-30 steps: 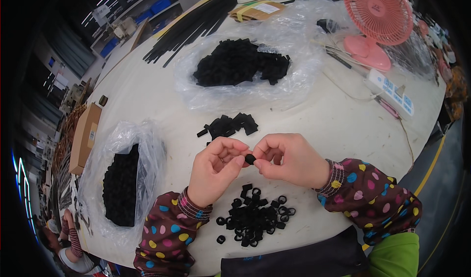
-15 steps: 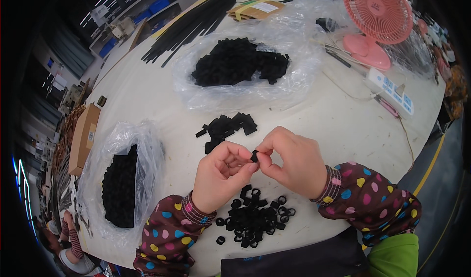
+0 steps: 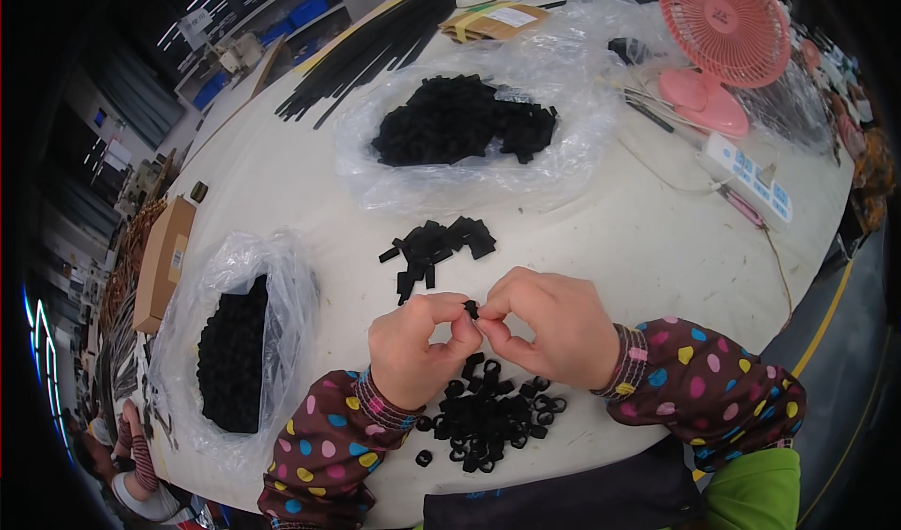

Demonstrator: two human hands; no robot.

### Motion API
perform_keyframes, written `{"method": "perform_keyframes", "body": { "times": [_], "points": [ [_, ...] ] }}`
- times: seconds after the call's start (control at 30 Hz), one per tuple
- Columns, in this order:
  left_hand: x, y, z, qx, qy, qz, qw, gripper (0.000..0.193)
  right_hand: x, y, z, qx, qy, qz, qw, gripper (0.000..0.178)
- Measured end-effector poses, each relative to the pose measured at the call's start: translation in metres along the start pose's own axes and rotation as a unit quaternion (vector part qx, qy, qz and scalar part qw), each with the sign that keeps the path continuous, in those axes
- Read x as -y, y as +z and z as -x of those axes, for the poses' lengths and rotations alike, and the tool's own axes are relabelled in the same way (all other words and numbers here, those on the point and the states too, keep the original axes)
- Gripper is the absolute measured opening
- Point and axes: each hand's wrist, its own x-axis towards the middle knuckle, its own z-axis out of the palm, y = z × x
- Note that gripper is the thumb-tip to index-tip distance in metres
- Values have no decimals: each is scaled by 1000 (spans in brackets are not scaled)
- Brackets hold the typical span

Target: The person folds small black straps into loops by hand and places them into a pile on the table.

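Between the fingertips of both hands is one small black strip piece [image 3: 471, 310], bent into a loop or fold; its exact shape is hard to make out. My left hand [image 3: 419, 342] pinches it from the left, thumb against forefinger. From the other side my right hand [image 3: 549, 328] pinches the same piece. Just below the hands lies a heap of small black rings [image 3: 493, 413] on the table. Beyond the hands is a scatter of short flat black strips [image 3: 436, 247]. Polka-dot sleeves cover both my forearms.
A clear plastic bag [image 3: 366, 188] holding black pieces [image 3: 460, 122] lies at the back; another bag [image 3: 291, 342] of them is at left, near a cardboard box [image 3: 164, 265]. Long black strips [image 3: 375, 52], a pink fan [image 3: 723, 23] and a power strip [image 3: 748, 175] stand farther off.
Both hands have come slightly nearer to me and the ring heap, carrying the black piece along. The left fingers have curled in tighter around their pinch.
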Motion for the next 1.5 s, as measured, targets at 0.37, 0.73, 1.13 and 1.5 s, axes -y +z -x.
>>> {"method": "perform_keyframes", "body": {
  "times": [0.37, 0.73, 1.13, 1.5],
  "points": [
    [18, -3, 0, 54, 48, 95, 993, 29, -7, -18, -14, 156, 173, -254, 939, 15],
    [15, -19, -10, 209, -359, 568, 711, 13, -7, -22, -15, 189, 322, -499, 782, 9],
    [16, -19, -2, 214, -280, 516, 780, 11, -2, -18, -14, 207, 348, -532, 744, 9],
    [-6, -4, -8, 63, -266, 422, 864, 13, 2, -4, -4, -14, 58, -114, 992, 18]
  ]
}}
